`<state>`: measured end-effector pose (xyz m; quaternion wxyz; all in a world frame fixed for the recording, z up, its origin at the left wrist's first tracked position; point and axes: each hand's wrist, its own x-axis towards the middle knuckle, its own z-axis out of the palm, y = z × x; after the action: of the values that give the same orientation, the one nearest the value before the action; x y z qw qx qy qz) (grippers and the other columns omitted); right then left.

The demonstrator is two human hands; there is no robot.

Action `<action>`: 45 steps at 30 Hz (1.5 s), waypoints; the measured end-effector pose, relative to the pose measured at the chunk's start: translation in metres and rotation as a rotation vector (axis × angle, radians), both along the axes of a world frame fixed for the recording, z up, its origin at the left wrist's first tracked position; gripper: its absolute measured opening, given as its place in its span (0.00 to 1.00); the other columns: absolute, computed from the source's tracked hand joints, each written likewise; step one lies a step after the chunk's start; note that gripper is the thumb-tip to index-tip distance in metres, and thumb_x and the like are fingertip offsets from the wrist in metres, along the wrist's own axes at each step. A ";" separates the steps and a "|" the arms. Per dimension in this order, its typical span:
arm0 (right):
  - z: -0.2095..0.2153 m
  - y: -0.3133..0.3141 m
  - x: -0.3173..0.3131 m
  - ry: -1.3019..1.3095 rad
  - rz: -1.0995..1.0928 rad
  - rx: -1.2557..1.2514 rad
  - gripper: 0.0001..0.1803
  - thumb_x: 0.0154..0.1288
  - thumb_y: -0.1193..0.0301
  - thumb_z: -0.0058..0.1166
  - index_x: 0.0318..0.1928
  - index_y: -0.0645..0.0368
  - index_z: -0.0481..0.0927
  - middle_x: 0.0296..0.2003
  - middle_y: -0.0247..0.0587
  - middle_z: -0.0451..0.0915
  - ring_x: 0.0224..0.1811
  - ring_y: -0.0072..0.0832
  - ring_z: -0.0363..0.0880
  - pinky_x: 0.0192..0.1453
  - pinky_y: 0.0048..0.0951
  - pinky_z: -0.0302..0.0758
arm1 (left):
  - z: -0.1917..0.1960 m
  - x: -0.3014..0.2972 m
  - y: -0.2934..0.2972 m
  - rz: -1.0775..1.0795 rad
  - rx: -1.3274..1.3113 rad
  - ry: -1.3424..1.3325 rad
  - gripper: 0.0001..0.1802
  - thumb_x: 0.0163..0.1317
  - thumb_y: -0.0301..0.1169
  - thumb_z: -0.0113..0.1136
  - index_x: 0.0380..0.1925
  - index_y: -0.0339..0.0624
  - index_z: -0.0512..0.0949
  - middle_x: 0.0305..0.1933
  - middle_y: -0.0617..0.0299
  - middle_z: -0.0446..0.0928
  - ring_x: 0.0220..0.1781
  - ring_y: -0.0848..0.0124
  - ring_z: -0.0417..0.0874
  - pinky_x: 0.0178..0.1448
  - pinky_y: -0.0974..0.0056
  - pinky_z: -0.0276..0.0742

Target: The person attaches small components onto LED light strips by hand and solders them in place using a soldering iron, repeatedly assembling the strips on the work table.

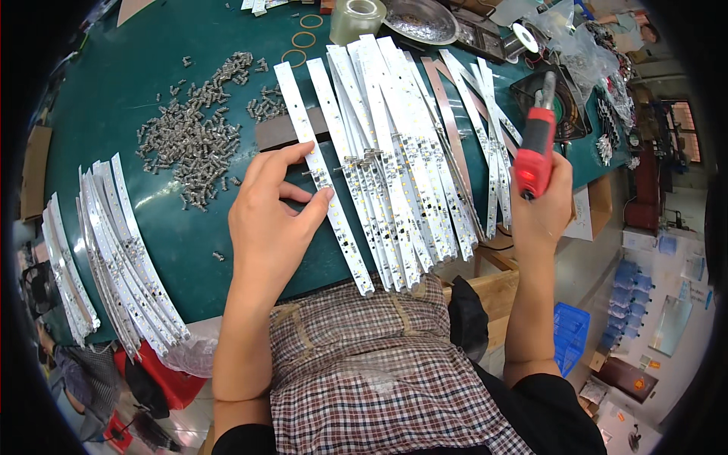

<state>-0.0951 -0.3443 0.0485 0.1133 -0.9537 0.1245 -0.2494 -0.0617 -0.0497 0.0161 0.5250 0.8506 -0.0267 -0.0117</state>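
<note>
My left hand (267, 205) is at a narrow white LED circuit board strip (341, 220), with thumb and index fingertips pressed on it. A small metal connector sits on the strip between those fingertips. My right hand (547, 205) is wrapped round a red and black soldering gun (535, 148), its metal tip pointing away from me. The gun is held up to the right, apart from the boards. Just right of the held strip lies a thick, overlapping pile of similar LED boards (409, 174), several with metal connectors near their middles.
Loose metal connectors (189, 136) are heaped on the green table (91, 114). More LED strips (129, 258) lie at left. A dark block (280, 133) sits beneath the held strip. Behind are a tape roll (356, 19), a metal dish (421, 21), a white spool (520, 39) and a fan (569, 102).
</note>
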 end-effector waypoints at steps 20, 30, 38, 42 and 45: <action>-0.008 -0.010 0.024 0.161 0.068 -0.085 0.25 0.52 0.77 0.64 0.51 0.59 0.71 0.45 0.45 0.75 0.46 0.46 0.77 0.49 0.40 0.73 | 0.022 0.004 -0.041 -0.143 -0.302 -0.005 0.24 0.54 0.17 0.65 0.53 0.33 0.75 0.53 0.55 0.71 0.38 0.70 0.86 0.36 0.74 0.81; -0.001 -0.014 0.025 0.109 0.090 -0.113 0.23 0.52 0.79 0.62 0.50 0.61 0.72 0.44 0.48 0.76 0.48 0.48 0.76 0.50 0.40 0.72 | 0.018 0.003 -0.054 -0.088 0.051 -0.154 0.25 0.52 0.24 0.68 0.52 0.40 0.74 0.52 0.55 0.70 0.30 0.70 0.84 0.36 0.64 0.80; 0.011 -0.035 0.007 -0.145 0.187 -0.163 0.22 0.59 0.78 0.64 0.52 0.63 0.72 0.43 0.40 0.78 0.45 0.30 0.77 0.53 0.29 0.71 | 0.010 0.040 0.029 0.333 0.644 -0.392 0.03 0.54 0.30 0.65 0.30 0.46 0.82 0.33 0.60 0.76 0.35 0.59 0.81 0.40 0.57 0.77; 0.035 -0.059 -0.005 -0.451 0.053 0.111 0.14 0.64 0.76 0.61 0.49 0.64 0.75 0.33 0.33 0.77 0.37 0.21 0.76 0.45 0.20 0.74 | -0.006 0.054 0.044 0.322 0.686 -0.403 0.03 0.54 0.31 0.66 0.27 0.46 0.83 0.33 0.59 0.77 0.37 0.60 0.80 0.41 0.57 0.77; 0.067 -0.053 -0.029 -0.525 0.022 -0.075 0.11 0.65 0.77 0.58 0.48 0.64 0.80 0.42 0.39 0.81 0.42 0.22 0.79 0.45 0.21 0.77 | -0.012 0.057 0.044 0.263 0.793 -0.419 0.03 0.53 0.31 0.66 0.27 0.45 0.83 0.33 0.59 0.77 0.39 0.61 0.80 0.42 0.57 0.77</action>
<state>-0.1241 -0.3975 0.1157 0.1089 -0.8611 0.0710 -0.4916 -0.0042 -0.0055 0.0040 0.1397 0.9658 -0.0177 0.2175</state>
